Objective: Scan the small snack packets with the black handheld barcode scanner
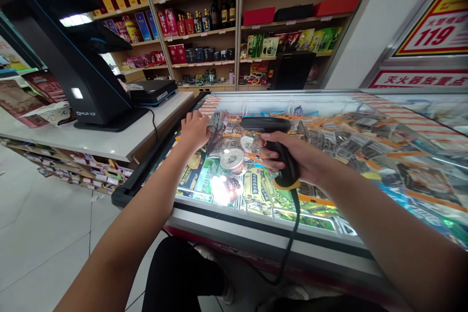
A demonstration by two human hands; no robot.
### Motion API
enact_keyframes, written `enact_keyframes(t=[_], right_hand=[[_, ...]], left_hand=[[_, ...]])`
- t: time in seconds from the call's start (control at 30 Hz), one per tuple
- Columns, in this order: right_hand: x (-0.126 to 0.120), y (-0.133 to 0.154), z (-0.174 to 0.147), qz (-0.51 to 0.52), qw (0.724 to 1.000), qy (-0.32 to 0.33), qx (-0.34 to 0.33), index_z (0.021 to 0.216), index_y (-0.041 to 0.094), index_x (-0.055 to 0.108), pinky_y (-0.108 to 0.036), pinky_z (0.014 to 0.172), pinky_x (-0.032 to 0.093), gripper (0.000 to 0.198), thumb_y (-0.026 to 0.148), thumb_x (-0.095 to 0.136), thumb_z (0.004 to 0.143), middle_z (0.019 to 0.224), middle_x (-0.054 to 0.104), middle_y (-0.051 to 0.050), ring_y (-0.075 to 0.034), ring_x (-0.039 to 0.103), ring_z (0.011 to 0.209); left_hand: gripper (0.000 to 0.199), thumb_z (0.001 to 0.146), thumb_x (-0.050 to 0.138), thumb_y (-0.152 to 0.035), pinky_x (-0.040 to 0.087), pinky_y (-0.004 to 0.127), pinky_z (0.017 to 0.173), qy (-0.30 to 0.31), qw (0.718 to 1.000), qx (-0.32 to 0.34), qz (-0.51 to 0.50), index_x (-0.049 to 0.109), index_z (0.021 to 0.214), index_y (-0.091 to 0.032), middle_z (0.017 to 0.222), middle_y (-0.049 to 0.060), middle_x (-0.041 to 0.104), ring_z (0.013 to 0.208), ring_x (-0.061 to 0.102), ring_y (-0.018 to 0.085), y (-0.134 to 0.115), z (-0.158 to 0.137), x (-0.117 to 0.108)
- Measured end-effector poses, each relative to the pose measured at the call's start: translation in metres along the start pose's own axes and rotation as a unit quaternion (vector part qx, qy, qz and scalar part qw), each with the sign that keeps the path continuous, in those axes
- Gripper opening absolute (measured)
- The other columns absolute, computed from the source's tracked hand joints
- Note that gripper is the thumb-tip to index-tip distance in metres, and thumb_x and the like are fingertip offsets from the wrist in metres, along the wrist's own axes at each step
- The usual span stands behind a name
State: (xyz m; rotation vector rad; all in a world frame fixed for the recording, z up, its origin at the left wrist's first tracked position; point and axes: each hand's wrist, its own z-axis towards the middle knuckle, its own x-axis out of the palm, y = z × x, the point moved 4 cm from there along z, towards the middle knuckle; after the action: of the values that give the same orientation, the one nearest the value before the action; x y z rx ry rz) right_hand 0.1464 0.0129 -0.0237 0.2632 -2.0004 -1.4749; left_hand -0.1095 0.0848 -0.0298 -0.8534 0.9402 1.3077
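Head view: right hand (302, 154) grips scanner (287, 168), apart from left hand (195, 130), whose hold's unclear.

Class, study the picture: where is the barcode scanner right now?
In the head view, the barcode scanner is just right of centre, gripped in the right hand above the display chest of packaged goods.

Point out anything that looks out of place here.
A pale scrap lies loose on the tiled floor, left of the freezer, like dropped litter. Inside the freezer, packets overlap at uneven angles. The scanner in the right hand looks undamaged.
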Motion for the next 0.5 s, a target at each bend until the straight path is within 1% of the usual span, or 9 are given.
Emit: enact_keyframes(t=[0.1, 0.17, 0.23, 0.3, 0.4, 0.5], right_hand=[[-0.001, -0.001, 0.001, 0.006, 1.000, -0.003, -0.003, 0.085, 0.018, 0.059, -0.021, 0.044, 0.032, 0.021, 0.033, 0.073, 0.088, 0.063, 0.046, 0.003, -0.007, 0.035, 0.048], [-0.002, 0.000, 0.001, 0.011, 1.000, -0.011, -0.012, 0.086, 0.018, 0.061, -0.020, 0.044, 0.032, 0.019, 0.032, 0.074, 0.087, 0.067, 0.048, 0.002, -0.008, 0.037, 0.051], [-0.001, 0.001, 0.001, 0.014, 1.000, -0.018, -0.016, 0.087, 0.018, 0.061, -0.020, 0.044, 0.032, 0.019, 0.030, 0.075, 0.086, 0.068, 0.048, 0.001, -0.008, 0.038, 0.052], [0.000, 0.001, 0.001, 0.013, 1.000, -0.022, -0.010, 0.087, 0.018, 0.060, -0.020, 0.043, 0.031, 0.020, 0.031, 0.076, 0.086, 0.067, 0.046, 0.002, -0.008, 0.038, 0.051], [0.001, 0.001, 0.001, 0.007, 1.000, -0.029, -0.003, 0.086, 0.019, 0.058, -0.020, 0.043, 0.031, 0.022, 0.033, 0.075, 0.087, 0.066, 0.045, 0.003, -0.008, 0.037, 0.050], [-0.001, 0.000, 0.002, -0.006, 1.000, -0.024, 0.002, 0.085, 0.020, 0.057, -0.022, 0.043, 0.033, 0.022, 0.035, 0.073, 0.089, 0.065, 0.044, 0.003, -0.009, 0.038, 0.049]], left_hand=[[0.044, 0.099, 0.049, -0.043, 0.042, 0.057, 0.105, 0.017, 0.998, 0.054, -0.018, 0.060, 0.138, -0.026, 0.138, 0.017, 0.060, 0.133, 0.049, 0.040, -0.033, -0.003, 0.011], [0.054, 0.101, 0.044, -0.054, 0.041, 0.056, 0.106, 0.024, 0.997, 0.064, -0.040, 0.054, 0.146, -0.028, 0.135, 0.016, 0.064, 0.131, 0.052, 0.040, -0.054, -0.003, 0.021], [0.056, 0.103, 0.037, -0.056, 0.044, 0.054, 0.102, 0.020, 0.997, 0.049, -0.065, 0.056, 0.146, -0.028, 0.128, 0.017, 0.068, 0.124, 0.058, 0.039, -0.066, -0.002, 0.030], [0.053, 0.104, 0.034, -0.052, 0.045, 0.052, 0.100, 0.007, 0.995, 0.044, -0.086, 0.064, 0.139, -0.027, 0.121, 0.017, 0.071, 0.118, 0.062, 0.037, -0.071, 0.000, 0.037], [0.041, 0.103, 0.044, -0.043, 0.045, 0.048, 0.100, -0.003, 0.990, 0.048, -0.131, 0.075, 0.123, -0.026, 0.114, 0.013, 0.075, 0.112, 0.065, 0.034, -0.066, 0.005, 0.039], [0.028, 0.097, 0.058, -0.040, 0.050, 0.041, 0.088, 0.037, 0.974, -0.003, -0.224, 0.079, 0.097, -0.023, 0.095, 0.011, 0.078, 0.094, 0.069, 0.030, -0.053, 0.010, 0.039]])
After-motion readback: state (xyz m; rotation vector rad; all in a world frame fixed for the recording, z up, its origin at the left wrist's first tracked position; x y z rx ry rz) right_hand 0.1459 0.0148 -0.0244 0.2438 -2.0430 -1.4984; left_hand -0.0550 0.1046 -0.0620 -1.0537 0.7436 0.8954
